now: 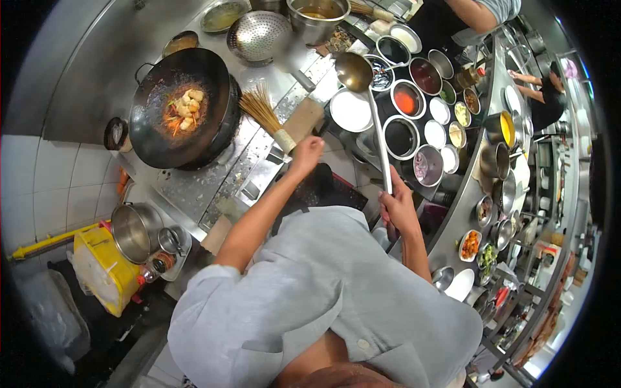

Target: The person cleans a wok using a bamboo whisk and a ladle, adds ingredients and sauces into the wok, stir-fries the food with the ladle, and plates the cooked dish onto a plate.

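Observation:
My right hand is wrapped round the long handle of a ladle. The ladle's bowl is raised over the seasoning pots, beside a pot of white contents. My left hand is closed in a loose fist, with nothing showing in it. Close beside that hand lies a bamboo wok brush, its bound handle end towards my fist. Farther left, a black wok sits on the stove, holding pale chunks of food and orange shreds.
A perforated strainer and a metal pot stand behind the stove. Several bowls of sauces and ingredients, one bright red, fill the right side. A yellow bin is at lower left. Another person's arm reaches in at the top.

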Available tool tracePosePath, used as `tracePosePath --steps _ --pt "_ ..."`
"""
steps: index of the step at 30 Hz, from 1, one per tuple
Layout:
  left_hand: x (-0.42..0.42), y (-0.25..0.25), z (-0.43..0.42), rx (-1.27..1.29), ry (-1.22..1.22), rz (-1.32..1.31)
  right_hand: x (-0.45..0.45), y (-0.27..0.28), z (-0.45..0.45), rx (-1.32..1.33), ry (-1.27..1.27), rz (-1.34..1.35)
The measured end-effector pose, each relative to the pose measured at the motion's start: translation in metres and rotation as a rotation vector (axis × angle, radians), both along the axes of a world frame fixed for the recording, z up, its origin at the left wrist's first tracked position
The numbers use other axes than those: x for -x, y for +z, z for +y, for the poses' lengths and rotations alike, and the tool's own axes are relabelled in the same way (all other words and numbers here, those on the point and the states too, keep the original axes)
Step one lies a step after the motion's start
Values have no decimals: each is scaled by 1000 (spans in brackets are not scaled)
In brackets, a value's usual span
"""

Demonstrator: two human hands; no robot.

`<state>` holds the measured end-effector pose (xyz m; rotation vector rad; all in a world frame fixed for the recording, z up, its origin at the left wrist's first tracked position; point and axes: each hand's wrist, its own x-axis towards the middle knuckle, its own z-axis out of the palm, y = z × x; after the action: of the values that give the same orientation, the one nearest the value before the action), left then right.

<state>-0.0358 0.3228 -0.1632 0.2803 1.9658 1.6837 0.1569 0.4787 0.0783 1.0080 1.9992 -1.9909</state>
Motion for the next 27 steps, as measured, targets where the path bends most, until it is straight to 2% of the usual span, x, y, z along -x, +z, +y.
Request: tracePosePath --steps 2,4,5,7,9,11,12,13,15,16,17,18,20,21,23,25,27 --pt "13 -23 45 60 -55 -35 -18 -9 12 -70 -12 -59" --pt "21 -32 83 37 33 -267 -32 -21 23 -58 19 -76" --pt "22 -34 96 39 32 -274 -36 -27 23 -57 18 -82" --pt "26 -35 115 -28 186 -536 -41 -42 20 -247 52 -119" --pt "32 -40 121 -69 146 -535 -49 -65 21 -478 124 13" --pt "33 -46 127 -68 215 -626 -56 -59 20 -324 63 -114" --pt "35 -51 130 -63 214 -626 -51 -34 24 -140 53 -175" --pt "35 -55 132 -81 246 -627 -53 -36 28 -134 49 -178" --pt "33 -57 136 -100 272 -631 -58 -42 36 -245 85 -129" --pt "31 -55 137 -101 313 -619 -60 -54 34 -452 137 -148" --pt "28 -53 138 -102 357 -608 -65 -56 34 -452 137 -153" --pt "28 -50 138 -105 360 -610 -63 -54 35 -369 118 -122" --pt "25 -46 132 -119 319 -598 -55 -27 41 -70 79 -240" --pt "22 -44 130 -113 317 -598 -61 -37 42 -65 76 -241" --pt "20 -40 133 -139 341 -587 -71 -69 44 -366 136 -53" --pt "17 -45 135 -146 348 -592 -64 -59 37 -458 134 -82" --pt "17 -51 132 -154 363 -589 -53 -27 37 -15 21 -168"
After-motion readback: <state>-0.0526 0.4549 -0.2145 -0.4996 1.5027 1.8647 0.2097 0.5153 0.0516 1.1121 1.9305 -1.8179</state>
